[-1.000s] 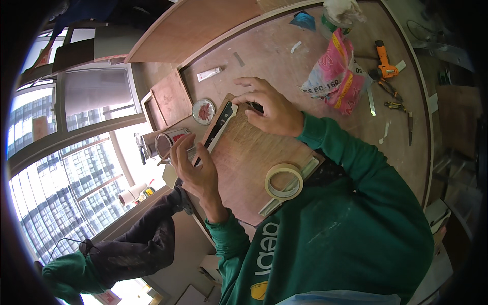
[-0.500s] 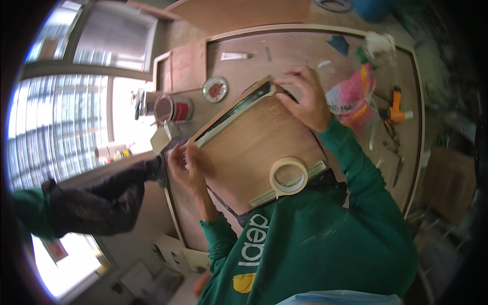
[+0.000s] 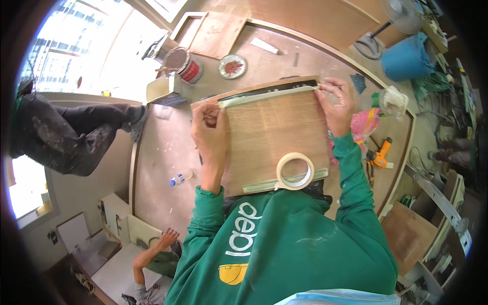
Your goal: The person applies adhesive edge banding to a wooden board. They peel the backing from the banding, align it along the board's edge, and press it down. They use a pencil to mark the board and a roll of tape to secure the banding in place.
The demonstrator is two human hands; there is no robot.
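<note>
A square wooden board (image 3: 274, 132) lies in front of me, with a dark slot (image 3: 269, 89) along its far edge. A pale strip of masking tape (image 3: 269, 96) runs just below that slot. My left hand (image 3: 209, 134) pinches at the strip's left end, its fingers curled. At the other end, my right hand (image 3: 337, 107) has thumb and forefinger closed on the tape, the other fingers bent above. On the board's near part rests a roll of masking tape (image 3: 309, 178), beside a second taped strip (image 3: 254, 187) along the near edge.
Beyond the board are a paint can (image 3: 191, 71) and a round lid (image 3: 233, 66) with red residue. An orange glue gun (image 3: 381, 153) and a pink bag (image 3: 362, 124) lie right. A bottle (image 3: 178, 179) lies left. Other people's leg (image 3: 76, 132) and arm (image 3: 152, 256) show left.
My view has turned, so the board now appears nearly level. My left hand has come onto the strip's left end; my right fingers, spread before, have closed at its right end.
</note>
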